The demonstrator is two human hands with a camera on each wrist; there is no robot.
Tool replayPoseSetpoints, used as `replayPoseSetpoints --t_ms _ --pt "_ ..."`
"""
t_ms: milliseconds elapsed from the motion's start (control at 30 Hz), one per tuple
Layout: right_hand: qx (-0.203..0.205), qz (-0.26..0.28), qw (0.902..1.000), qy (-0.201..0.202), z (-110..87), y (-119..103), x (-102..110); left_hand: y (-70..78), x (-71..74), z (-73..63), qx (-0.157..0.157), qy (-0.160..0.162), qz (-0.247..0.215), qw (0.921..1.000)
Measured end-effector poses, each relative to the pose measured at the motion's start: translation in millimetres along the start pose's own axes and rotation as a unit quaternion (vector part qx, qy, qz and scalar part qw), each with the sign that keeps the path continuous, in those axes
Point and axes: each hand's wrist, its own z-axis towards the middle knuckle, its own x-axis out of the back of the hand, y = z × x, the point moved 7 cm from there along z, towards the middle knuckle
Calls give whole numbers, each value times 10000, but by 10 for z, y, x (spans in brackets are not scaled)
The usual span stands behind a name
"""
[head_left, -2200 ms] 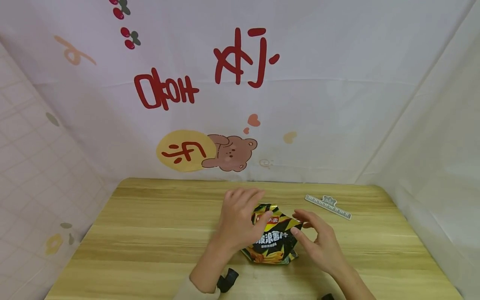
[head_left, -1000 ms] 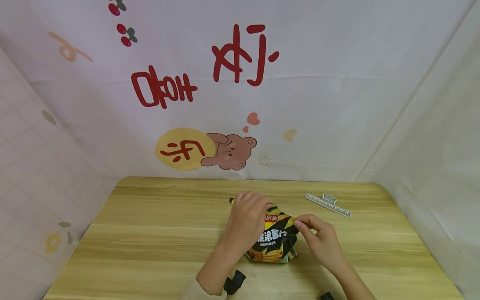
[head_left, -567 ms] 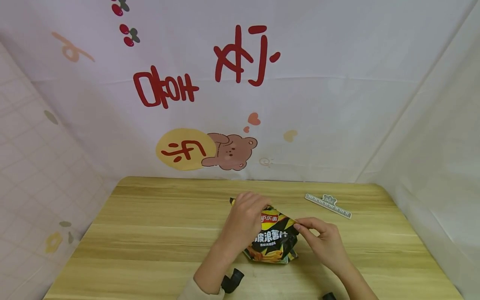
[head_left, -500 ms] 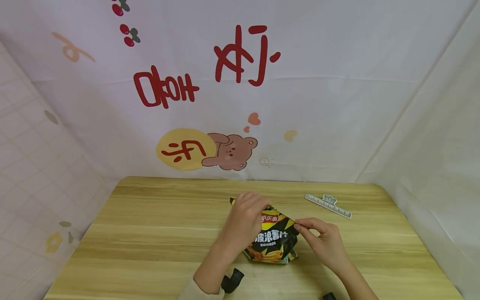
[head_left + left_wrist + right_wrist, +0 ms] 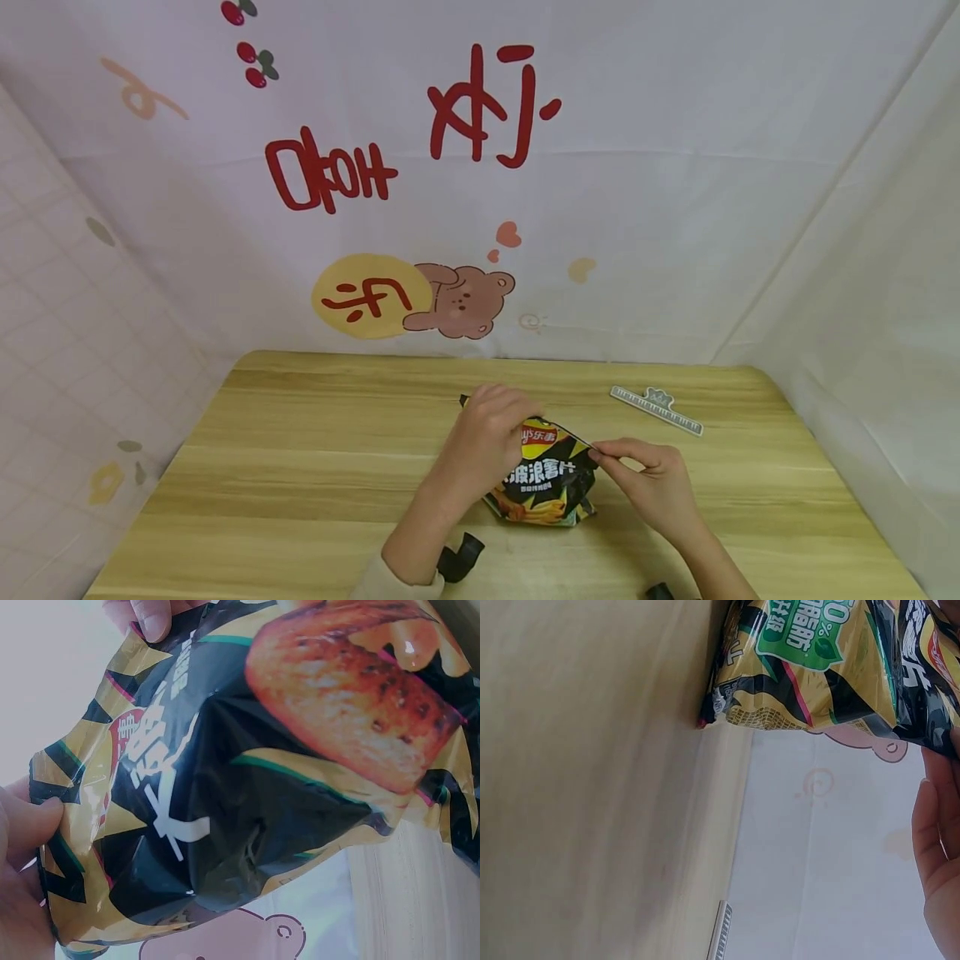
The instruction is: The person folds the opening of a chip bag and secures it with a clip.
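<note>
A black and yellow bag of potato chips (image 5: 543, 482) stands on the table, with a chicken wing picture on its front in the left wrist view. My left hand (image 5: 483, 442) grips the top edge of the bag at its left part, covering much of that side. In the left wrist view the left thumb (image 5: 34, 817) presses on the foil near the top seam. My right hand (image 5: 656, 483) pinches the bag's upper right corner between thumb and fingers. The top edge runs taut between both hands. From the right wrist view, the bag's bottom (image 5: 720, 712) meets the table.
A pale, long clip (image 5: 657, 410) with a bear-shaped handle lies on the table (image 5: 315, 467) behind and right of the bag. A white printed cloth (image 5: 660, 250) hangs behind the table. Black wrist-worn pieces (image 5: 461, 558) show near the forearms.
Both hands were loosely around the bag at first. The left hand then took hold of the top edge and the right hand pinched the right corner. The top edge is now straighter and slightly lower.
</note>
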Motion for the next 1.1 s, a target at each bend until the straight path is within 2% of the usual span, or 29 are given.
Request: replayPoseSetpoints --t_ms 300,567,767,867,967,1100 --pt "134 238 9994 -209 9 3 3 2 3 6 -48 -66 57 10000" --pt "358 -17 9989 -305 -8 1 4 11 1 -4 -115 -18 -74 9999" --pt "122 3 9993 -346 -38 -3 11 3 -12 -9 149 -65 -173 9997" --pt "328 84 9990 -298 -19 -42 3 13 -11 1 138 -60 -90 9998" --pt "435 92 9988 -197 -4 -59 -8 34 2 9 -24 29 57 10000" --pt "174 -97 9998 -94 -14 -22 -17 42 8 4 -55 28 256 9997"
